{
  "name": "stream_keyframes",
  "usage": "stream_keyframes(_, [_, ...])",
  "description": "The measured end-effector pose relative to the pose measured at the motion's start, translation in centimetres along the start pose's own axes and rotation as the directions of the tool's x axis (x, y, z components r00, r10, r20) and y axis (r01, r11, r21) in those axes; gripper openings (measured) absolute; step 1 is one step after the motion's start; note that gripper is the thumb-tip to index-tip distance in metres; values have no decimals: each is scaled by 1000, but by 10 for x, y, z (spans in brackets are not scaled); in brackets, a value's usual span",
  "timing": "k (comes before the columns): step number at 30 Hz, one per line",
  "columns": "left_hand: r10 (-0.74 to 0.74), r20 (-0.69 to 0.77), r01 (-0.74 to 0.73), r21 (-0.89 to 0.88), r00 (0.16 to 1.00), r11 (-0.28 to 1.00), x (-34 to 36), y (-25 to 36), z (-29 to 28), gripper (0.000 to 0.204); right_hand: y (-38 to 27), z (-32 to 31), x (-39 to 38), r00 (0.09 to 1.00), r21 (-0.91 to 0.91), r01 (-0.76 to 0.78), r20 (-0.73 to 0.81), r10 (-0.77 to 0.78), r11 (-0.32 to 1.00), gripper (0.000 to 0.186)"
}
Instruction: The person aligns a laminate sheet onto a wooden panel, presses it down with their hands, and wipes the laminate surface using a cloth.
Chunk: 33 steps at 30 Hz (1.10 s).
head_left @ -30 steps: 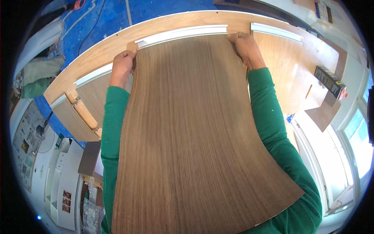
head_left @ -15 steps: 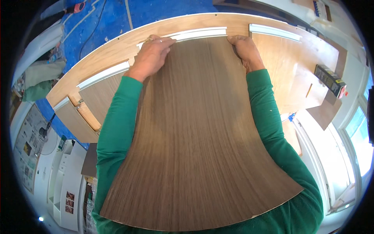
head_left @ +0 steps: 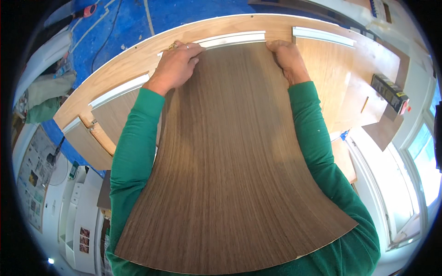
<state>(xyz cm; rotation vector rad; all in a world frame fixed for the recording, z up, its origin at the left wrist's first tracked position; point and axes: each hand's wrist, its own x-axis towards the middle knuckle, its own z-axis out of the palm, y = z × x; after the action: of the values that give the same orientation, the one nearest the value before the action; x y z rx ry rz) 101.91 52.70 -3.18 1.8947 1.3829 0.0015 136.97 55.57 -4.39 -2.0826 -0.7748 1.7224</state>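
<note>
A large brown wood-grain panel (head_left: 230, 152) stretches from the far wooden board back toward my body, between my forearms. Along its far edge runs a white metal strip (head_left: 235, 39). My left hand (head_left: 176, 66) grips the panel's far left corner, with its fingers laid over the end of the strip and a ring showing. At the far right corner, my right hand (head_left: 287, 59) is closed on the panel's edge, its thumb near the strip's end. The undersides of both grips are hidden. The panel's near edge lies against my green sweater.
Other panels with white strips stand left (head_left: 117, 108) and right (head_left: 324, 43) along the long pale wooden board (head_left: 99, 76). A dark box (head_left: 390, 94) lies at the right. Blue covering (head_left: 175, 14) spreads beyond the board. White shelving (head_left: 76, 221) is at lower left.
The panel and both hands have shifted very slightly left in the picture, along with the surroundings. Both hands keep their hold on the panel's far corners.
</note>
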Motion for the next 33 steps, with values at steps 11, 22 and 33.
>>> stream_keyframes(11, [-723,163,723,-358,672,592,-53,-81,-33,31,12,-10,15,999,15,-25,44,25,1000,26])
stream_keyframes(22, [-760,227,506,-849,609,151,-69,-65,-5,24,-7,-1,3,998,-14,-65,20,65,998,24])
stream_keyframes(33, [-756,213,443,-889,619,112,-69,-74,13,20,-3,-8,5,993,-21,-107,58,108,994,26])
